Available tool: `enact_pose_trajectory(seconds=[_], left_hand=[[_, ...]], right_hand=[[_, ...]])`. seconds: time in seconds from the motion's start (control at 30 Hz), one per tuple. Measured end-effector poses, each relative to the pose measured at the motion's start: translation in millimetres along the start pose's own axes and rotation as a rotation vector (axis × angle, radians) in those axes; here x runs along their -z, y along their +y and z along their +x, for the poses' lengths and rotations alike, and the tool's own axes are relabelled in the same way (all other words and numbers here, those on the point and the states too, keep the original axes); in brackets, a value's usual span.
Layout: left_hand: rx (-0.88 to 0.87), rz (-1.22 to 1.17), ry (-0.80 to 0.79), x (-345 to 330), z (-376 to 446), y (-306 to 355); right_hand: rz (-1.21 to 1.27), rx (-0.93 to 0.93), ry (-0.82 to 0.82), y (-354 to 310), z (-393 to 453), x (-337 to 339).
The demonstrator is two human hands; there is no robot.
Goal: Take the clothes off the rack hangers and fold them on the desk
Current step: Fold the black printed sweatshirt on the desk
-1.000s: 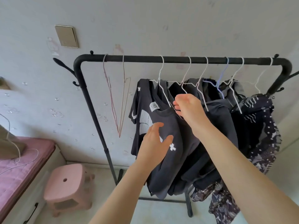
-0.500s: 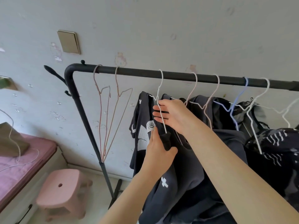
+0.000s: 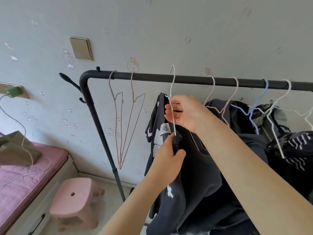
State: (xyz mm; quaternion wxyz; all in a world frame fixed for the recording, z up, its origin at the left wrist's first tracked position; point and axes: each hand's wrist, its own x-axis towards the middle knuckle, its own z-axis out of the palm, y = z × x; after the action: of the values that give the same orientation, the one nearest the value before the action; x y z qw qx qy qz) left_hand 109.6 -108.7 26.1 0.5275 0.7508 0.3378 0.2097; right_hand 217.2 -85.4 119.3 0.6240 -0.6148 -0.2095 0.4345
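The right hand (image 3: 183, 112) grasps a thin white wire hanger (image 3: 172, 92); its curved hook sits above the matte black tubular rack rail (image 3: 186, 78), clear of it. The left hand (image 3: 166, 156) pinches the soft dark T-shirt (image 3: 199, 175) at the collar edge, below the hanger shoulder. Left of it hang two bare pink wire hangers (image 3: 125, 119), with open rail between. More dark garments (image 3: 288, 150) crowd the rail's right side.

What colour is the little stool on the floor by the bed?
Pale pink; the stool shows clearly in the head view, lower left.
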Motion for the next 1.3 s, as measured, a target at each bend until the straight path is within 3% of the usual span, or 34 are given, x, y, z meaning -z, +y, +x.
enact_pose_trajectory(seconds=[0.2,0.43,0.67,0.8,0.93,1.03,1.13,1.3], left_hand=[[0.002,-0.416,-0.115,8.2,-37.0,-11.6],[0.065,-0.355,0.115,5.5,-49.7,-26.3],[-0.095,0.108,0.178,14.7,-61.8,-28.2],[-0.222,0.225,0.128,24.6,-77.1,-26.8],[-0.435,0.592,0.190,18.9,-98.7,-24.6],[-0.625,0.714,0.247,28.3,-107.5,-27.7],[-0.719,0.720,0.094,47.9,-107.6,-24.6],[-0.288,0.318,-0.278,83.8,-107.6,-30.1]], right_hand=[[-0.029,0.072,0.107,14.5,-40.7,-11.1],[-0.210,0.102,0.195,59.9,-118.2,-15.2],[-0.353,0.186,0.425,97.8,-198.6,1.4],[-0.389,0.218,0.572,107.5,-230.9,29.2],[-0.538,0.318,0.575,115.8,-256.6,45.2],[-0.746,0.356,0.540,120.9,-272.1,57.6],[-0.914,0.321,0.593,128.7,-284.5,81.9],[-0.816,0.303,0.611,142.0,-299.9,113.3]])
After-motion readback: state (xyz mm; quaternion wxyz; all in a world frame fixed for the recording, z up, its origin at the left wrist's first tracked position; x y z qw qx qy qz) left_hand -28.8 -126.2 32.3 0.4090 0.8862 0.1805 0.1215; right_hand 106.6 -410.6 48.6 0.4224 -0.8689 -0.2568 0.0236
